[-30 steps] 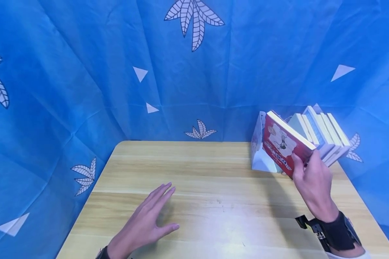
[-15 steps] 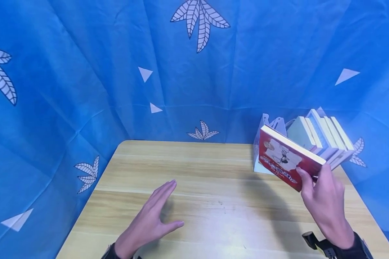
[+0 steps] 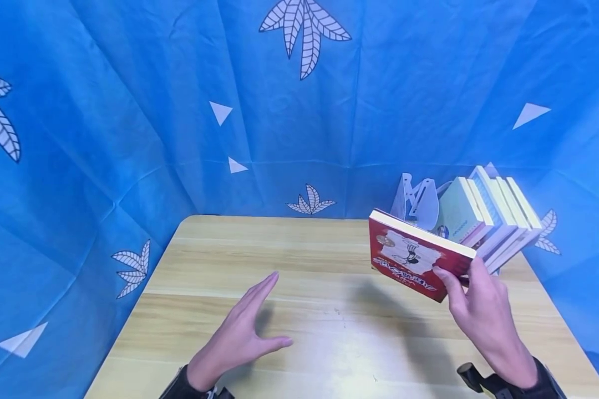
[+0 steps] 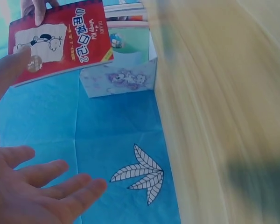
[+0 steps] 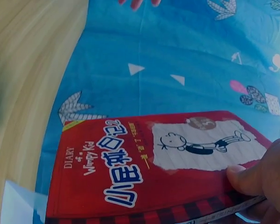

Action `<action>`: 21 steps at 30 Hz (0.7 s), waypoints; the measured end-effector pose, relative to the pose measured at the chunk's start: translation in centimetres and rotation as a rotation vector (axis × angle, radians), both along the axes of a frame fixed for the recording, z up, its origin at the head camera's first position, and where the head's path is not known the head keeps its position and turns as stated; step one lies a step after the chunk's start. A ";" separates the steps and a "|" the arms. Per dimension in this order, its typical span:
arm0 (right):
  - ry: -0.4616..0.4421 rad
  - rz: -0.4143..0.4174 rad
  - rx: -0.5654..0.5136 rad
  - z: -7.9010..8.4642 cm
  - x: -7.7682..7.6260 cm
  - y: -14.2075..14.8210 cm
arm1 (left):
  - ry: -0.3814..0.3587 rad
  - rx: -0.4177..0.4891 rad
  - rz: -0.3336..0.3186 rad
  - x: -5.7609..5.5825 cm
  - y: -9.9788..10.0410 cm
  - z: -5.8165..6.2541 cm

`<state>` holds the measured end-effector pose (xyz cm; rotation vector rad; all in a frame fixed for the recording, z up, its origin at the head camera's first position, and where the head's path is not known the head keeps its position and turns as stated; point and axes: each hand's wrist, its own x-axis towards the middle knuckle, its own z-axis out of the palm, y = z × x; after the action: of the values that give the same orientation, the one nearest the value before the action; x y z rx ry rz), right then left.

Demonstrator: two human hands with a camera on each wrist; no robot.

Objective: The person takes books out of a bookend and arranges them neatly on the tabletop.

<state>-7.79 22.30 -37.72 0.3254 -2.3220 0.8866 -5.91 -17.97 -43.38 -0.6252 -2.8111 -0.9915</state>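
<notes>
My right hand point(image 3: 484, 313) pinches a red book point(image 3: 404, 257) by its spine edge, thumb on the front cover. In the right wrist view the cover of this book point(image 5: 144, 172) reads "Diary of a Wimpy Kid" and bears a cartoon figure. The book is tilted above the table, in front of a pale patterned bookend rack point(image 3: 421, 202). Over the table's left part hovers my left hand point(image 3: 242, 330), fingers straight, thumb spread, nothing in it. The left wrist view shows the left hand point(image 4: 42, 186) with its palm bare.
Several books point(image 3: 489, 213) lean together in the rack at the back right, one with a green cover point(image 3: 456, 213). A wooden table point(image 3: 279, 249) carries the rack. Blue cloth point(image 3: 299, 122) with leaf prints hangs behind and beside the table.
The right hand has drawn the red book out of the rack, leftward and toward me, levelling it somewhat. The green book behind now shows more. The left hand has shifted slightly right.
</notes>
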 end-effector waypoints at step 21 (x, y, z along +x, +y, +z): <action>-0.098 0.225 -0.003 -0.6 0.7 -2.3 | -0.095 0.292 -0.202 -2.0 2.6 0.7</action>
<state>-7.09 20.01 -38.30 0.5620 -2.4061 1.0343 -7.94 -15.41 -42.65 -0.8541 -2.6406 -1.4696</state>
